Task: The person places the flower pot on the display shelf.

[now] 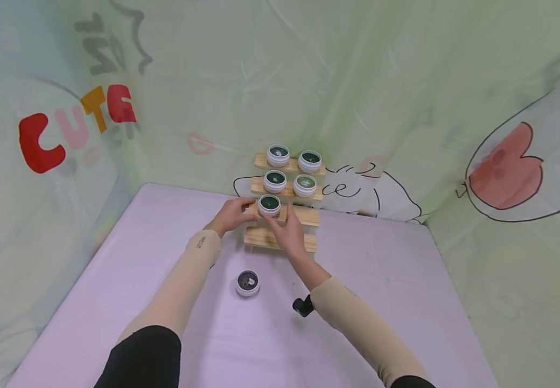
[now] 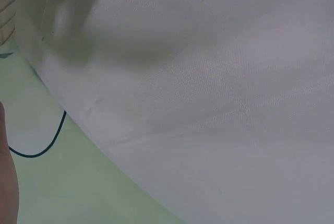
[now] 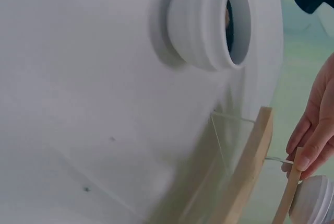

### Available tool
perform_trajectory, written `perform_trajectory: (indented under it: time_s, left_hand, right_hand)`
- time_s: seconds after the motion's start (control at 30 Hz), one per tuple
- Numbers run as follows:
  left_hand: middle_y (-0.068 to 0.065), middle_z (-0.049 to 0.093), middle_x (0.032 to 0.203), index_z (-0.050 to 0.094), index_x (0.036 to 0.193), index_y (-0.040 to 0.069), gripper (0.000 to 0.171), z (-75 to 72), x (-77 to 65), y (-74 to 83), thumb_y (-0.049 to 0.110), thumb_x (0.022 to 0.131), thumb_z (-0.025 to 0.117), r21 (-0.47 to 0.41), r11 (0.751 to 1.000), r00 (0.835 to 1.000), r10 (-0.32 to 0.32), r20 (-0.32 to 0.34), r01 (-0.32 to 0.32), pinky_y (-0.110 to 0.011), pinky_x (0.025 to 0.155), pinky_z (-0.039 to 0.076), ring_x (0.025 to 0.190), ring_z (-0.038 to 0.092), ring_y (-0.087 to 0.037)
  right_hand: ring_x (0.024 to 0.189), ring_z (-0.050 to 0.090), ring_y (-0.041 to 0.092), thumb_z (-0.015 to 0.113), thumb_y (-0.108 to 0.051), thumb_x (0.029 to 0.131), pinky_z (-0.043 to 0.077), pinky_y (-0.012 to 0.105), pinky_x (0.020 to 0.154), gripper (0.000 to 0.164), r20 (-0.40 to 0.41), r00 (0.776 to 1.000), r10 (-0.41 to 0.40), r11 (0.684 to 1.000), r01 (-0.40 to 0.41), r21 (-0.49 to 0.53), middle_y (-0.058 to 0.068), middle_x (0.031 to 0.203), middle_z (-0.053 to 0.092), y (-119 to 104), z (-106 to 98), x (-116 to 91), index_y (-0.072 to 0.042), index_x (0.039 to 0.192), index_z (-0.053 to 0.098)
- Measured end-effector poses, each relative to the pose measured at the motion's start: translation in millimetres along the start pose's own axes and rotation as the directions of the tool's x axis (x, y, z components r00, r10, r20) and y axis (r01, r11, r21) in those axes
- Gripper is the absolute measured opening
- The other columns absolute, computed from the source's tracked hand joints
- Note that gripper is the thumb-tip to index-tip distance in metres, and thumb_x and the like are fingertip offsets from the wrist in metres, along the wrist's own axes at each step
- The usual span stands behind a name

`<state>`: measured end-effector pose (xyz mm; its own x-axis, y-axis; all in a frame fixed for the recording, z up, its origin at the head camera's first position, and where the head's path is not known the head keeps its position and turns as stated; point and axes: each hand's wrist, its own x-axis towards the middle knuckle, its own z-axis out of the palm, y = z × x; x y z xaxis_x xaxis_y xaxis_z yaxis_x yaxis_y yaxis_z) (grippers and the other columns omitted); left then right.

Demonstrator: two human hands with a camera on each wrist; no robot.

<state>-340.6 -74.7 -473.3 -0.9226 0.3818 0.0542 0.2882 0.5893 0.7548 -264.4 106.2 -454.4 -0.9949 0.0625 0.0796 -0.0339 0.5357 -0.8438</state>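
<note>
A white round jar with a dark green top stands on the left part of the third plank of a stepped wooden stand. My left hand grips that plank's left end, thumb in front; the right wrist view shows this hand too. My right hand is at the jar's front right, its thumb by the jar's lower front and its index finger raised, apart from the side. Whether the thumb touches is unclear. Another white jar with a dark top stands on the table before the stand.
Two jars, a grey-topped one and a dark green one, occupy the top plank. Below them stand a dark green jar and a lighter green jar. Printed curtains surround the pale lilac table.
</note>
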Motion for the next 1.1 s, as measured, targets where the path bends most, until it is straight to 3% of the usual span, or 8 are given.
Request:
perform_trajectory:
  time_s: [0.23, 0.37, 0.63, 0.8, 0.97, 1.1]
  left_hand:
    - [-0.019, 0.056, 0.136, 0.053, 0.137, -0.003, 0.064, 0.9, -0.1, -1.0, 0.024, 0.085, 0.078, 0.025, 1.000, 1.000, -0.004, -0.013, 0.004, -0.038, 0.107, 0.045, 0.125, 0.054, -0.033]
    - [-0.020, 0.056, 0.136, 0.053, 0.136, -0.004, 0.064, 1.2, -0.5, -0.8, 0.023, 0.085, 0.078, 0.005, 1.000, 1.000, 0.001, -0.011, -0.001, -0.038, 0.107, 0.044, 0.125, 0.053, -0.033]
    - [-0.018, 0.055, 0.138, 0.052, 0.138, -0.003, 0.063, 1.8, -0.9, 1.0, 0.023, 0.086, 0.077, 0.013, 1.000, 1.000, -0.019, -0.004, 0.019, -0.037, 0.108, 0.044, 0.127, 0.052, -0.031]
    - [-0.019, 0.055, 0.138, 0.052, 0.138, -0.003, 0.064, 0.9, -1.6, 2.5, 0.024, 0.086, 0.077, 0.025, 1.000, 1.000, -0.007, -0.006, 0.007, -0.037, 0.107, 0.044, 0.126, 0.053, -0.032]
    - [-0.021, 0.054, 0.137, 0.052, 0.137, -0.005, 0.064, 0.2, -2.7, 2.6, 0.023, 0.086, 0.077, 0.008, 1.000, 1.000, 0.010, -0.016, -0.010, -0.039, 0.107, 0.045, 0.125, 0.053, -0.034]
    - [-0.022, 0.054, 0.138, 0.052, 0.137, -0.005, 0.063, 1.3, -2.9, 0.8, 0.022, 0.086, 0.077, -0.005, 1.000, 1.000, 0.014, -0.018, -0.014, -0.038, 0.107, 0.044, 0.125, 0.053, -0.034]
  right_hand:
    - [0.140, 0.034, 0.037, 0.067, -0.040, 0.092, 0.033, 0.044, 0.115, 0.090, 0.020, 1.000, -0.006, 0.999, 0.005, 0.048, 0.017, 0.159, 0.022, 14.1, 0.9, -35.5, -0.003, 0.156, 0.015]
    - [0.139, 0.035, 0.037, 0.069, -0.035, 0.092, 0.034, 0.043, 0.114, 0.089, 0.027, 0.998, -0.052, 0.997, 0.050, 0.067, 0.016, 0.160, 0.020, 19.7, 7.8, -56.0, -0.003, 0.156, 0.015]
    - [0.145, 0.024, 0.027, 0.070, -0.030, 0.092, 0.031, 0.042, 0.116, 0.088, 0.033, 0.989, -0.145, 0.985, 0.141, 0.095, 0.013, 0.161, 0.019, 31.6, 24.5, -87.3, -0.003, 0.156, 0.016]
    - [0.143, 0.028, 0.030, 0.072, -0.032, 0.090, 0.033, 0.041, 0.115, 0.090, 0.031, 0.985, -0.169, 0.979, 0.164, 0.122, 0.016, 0.160, 0.022, 42.8, 35.7, -105.5, -0.001, 0.155, 0.018]
    - [0.138, 0.035, 0.038, 0.075, -0.033, 0.087, 0.037, 0.046, 0.111, 0.092, 0.017, 0.986, -0.163, 0.978, 0.159, 0.137, 0.022, 0.156, 0.028, 61.1, 50.2, -120.2, 0.004, 0.152, 0.022]
    - [0.139, 0.035, 0.037, 0.076, -0.035, 0.086, 0.035, 0.048, 0.113, 0.092, 0.020, 0.990, -0.136, 0.987, 0.134, 0.086, 0.022, 0.155, 0.030, 80.8, 62.9, -126.1, 0.004, 0.152, 0.025]
